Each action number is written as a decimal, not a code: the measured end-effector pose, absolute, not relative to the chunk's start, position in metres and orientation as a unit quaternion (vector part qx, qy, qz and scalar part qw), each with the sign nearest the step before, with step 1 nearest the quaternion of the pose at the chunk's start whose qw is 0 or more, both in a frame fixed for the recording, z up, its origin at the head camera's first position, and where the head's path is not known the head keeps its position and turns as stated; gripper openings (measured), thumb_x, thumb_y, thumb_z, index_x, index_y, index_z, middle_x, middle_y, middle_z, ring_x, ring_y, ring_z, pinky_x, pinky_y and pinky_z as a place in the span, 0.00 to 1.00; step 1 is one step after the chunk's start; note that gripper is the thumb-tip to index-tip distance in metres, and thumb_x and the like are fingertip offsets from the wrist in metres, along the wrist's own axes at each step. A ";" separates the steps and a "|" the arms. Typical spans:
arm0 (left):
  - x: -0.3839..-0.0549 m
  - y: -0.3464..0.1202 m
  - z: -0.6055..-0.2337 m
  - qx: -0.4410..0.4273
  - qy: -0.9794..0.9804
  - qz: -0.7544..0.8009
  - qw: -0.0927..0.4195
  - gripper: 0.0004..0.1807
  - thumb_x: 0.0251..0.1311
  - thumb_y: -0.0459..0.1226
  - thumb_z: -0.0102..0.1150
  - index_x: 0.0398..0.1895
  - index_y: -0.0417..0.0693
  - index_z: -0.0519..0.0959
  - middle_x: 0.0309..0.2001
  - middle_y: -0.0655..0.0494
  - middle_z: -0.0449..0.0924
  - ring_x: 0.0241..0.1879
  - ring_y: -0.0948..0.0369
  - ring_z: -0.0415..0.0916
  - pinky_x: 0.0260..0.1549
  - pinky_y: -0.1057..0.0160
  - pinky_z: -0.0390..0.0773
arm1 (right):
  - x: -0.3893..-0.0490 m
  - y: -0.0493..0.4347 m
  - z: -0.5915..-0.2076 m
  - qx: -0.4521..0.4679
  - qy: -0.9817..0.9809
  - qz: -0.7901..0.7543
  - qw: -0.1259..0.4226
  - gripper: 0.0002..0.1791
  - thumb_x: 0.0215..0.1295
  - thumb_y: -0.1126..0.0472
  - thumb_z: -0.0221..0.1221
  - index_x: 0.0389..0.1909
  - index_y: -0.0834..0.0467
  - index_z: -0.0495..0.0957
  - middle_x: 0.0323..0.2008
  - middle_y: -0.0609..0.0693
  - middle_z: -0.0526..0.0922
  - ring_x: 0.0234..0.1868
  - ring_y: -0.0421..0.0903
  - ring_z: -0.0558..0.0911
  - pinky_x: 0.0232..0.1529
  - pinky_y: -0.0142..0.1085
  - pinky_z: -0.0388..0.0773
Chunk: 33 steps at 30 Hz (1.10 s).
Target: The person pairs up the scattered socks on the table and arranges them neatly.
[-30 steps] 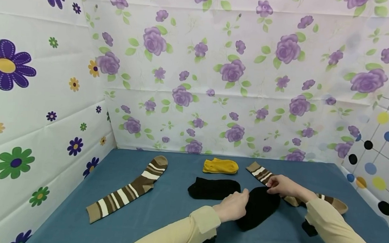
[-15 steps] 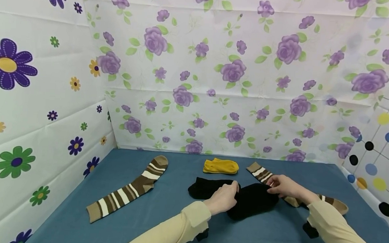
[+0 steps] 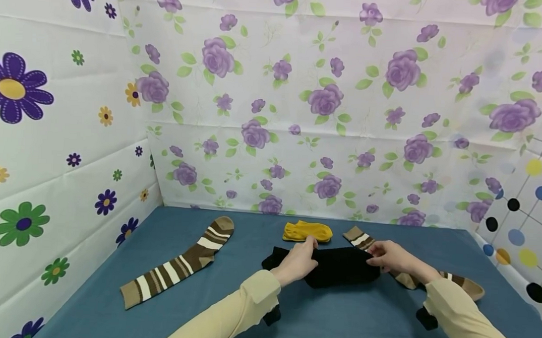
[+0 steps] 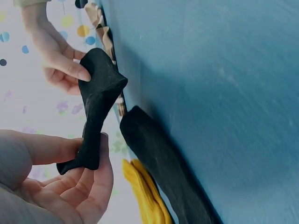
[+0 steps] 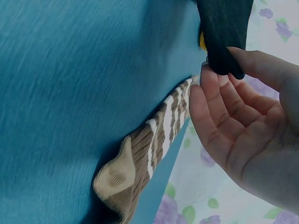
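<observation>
A black sock [image 3: 344, 267] is stretched between both hands, raised off the blue cloth in the left wrist view. My left hand [image 3: 297, 261] pinches one end between thumb and fingers. The other end is pinched by my right hand [image 3: 392, 257]; in the right wrist view the thumb and index finger of that hand [image 5: 252, 112] meet on the sock's tip. Behind the held sock, a second black sock [image 4: 154, 154] lies flat on the cloth, partly covered by the left hand in the head view.
Folded yellow socks [image 3: 307, 231] lie behind the black ones. One brown-and-white striped sock [image 3: 176, 268] lies on the blue cloth [image 3: 192, 317] at left. Another striped sock [image 5: 154, 140] lies at right, partly behind the right arm. Flower-printed sheets [image 3: 271, 164] stand around the surface.
My left hand has moved left and away from me, carrying its end of the black sock, which now lies nearly level across. My right hand has barely moved and keeps its pinch.
</observation>
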<state>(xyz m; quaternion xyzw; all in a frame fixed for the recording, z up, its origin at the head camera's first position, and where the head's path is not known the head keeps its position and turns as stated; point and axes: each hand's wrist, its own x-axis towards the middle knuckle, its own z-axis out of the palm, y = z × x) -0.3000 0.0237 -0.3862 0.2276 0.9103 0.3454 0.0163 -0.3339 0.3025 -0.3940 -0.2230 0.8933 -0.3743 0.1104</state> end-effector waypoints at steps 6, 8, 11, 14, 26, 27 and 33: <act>-0.307 0.014 -0.385 0.220 0.913 0.343 -0.001 0.14 0.57 0.28 0.56 0.45 0.39 0.67 0.21 0.54 0.65 0.19 0.61 0.63 0.21 0.65 0.64 | -0.333 0.297 -0.392 -0.240 0.884 -0.388 0.107 0.15 0.61 0.62 0.58 0.42 0.69 0.72 0.31 0.52 0.76 0.24 0.50 0.75 0.25 0.48 0.74; -0.309 0.011 -0.385 0.218 0.913 0.346 -0.003 0.13 0.57 0.29 0.57 0.45 0.39 0.68 0.21 0.54 0.64 0.18 0.61 0.61 0.20 0.66 0.63 | -0.333 0.294 -0.392 -0.237 0.884 -0.389 0.105 0.15 0.61 0.62 0.58 0.42 0.70 0.72 0.30 0.52 0.76 0.23 0.49 0.75 0.25 0.49 0.74; -0.311 0.006 -0.385 0.210 0.911 0.355 -0.002 0.13 0.57 0.29 0.57 0.45 0.38 0.69 0.21 0.54 0.64 0.17 0.62 0.59 0.19 0.66 0.62 | -0.334 0.291 -0.391 -0.226 0.887 -0.391 0.100 0.15 0.61 0.62 0.58 0.42 0.70 0.72 0.29 0.52 0.76 0.23 0.50 0.75 0.27 0.50 0.75; -0.314 0.002 -0.384 0.195 0.909 0.368 0.006 0.14 0.57 0.29 0.57 0.46 0.37 0.70 0.21 0.54 0.64 0.17 0.62 0.58 0.21 0.65 0.62 | -0.335 0.287 -0.390 -0.211 0.887 -0.399 0.095 0.14 0.60 0.62 0.59 0.41 0.69 0.72 0.29 0.52 0.76 0.23 0.50 0.76 0.28 0.50 0.75; -0.327 -0.017 -0.380 0.145 0.915 0.376 0.023 0.16 0.56 0.30 0.59 0.47 0.34 0.72 0.30 0.52 0.68 0.31 0.57 0.67 0.34 0.58 0.71 | -0.336 0.267 -0.388 -0.197 0.881 -0.420 0.092 0.13 0.60 0.63 0.58 0.40 0.69 0.72 0.26 0.52 0.75 0.22 0.50 0.74 0.26 0.48 0.74; -0.328 -0.019 -0.380 0.144 0.915 0.376 0.023 0.16 0.56 0.30 0.59 0.47 0.34 0.72 0.31 0.51 0.69 0.32 0.56 0.68 0.35 0.57 0.71 | -0.336 0.265 -0.387 -0.195 0.881 -0.422 0.091 0.13 0.60 0.63 0.58 0.40 0.69 0.72 0.26 0.52 0.75 0.22 0.50 0.74 0.26 0.47 0.74; -0.330 -0.029 -0.380 0.142 0.912 0.384 0.021 0.18 0.57 0.31 0.58 0.49 0.32 0.71 0.35 0.48 0.71 0.37 0.54 0.70 0.37 0.56 0.71 | -0.339 0.256 -0.388 -0.206 0.879 -0.423 0.083 0.11 0.60 0.64 0.59 0.37 0.69 0.73 0.23 0.53 0.75 0.22 0.51 0.76 0.27 0.49 0.75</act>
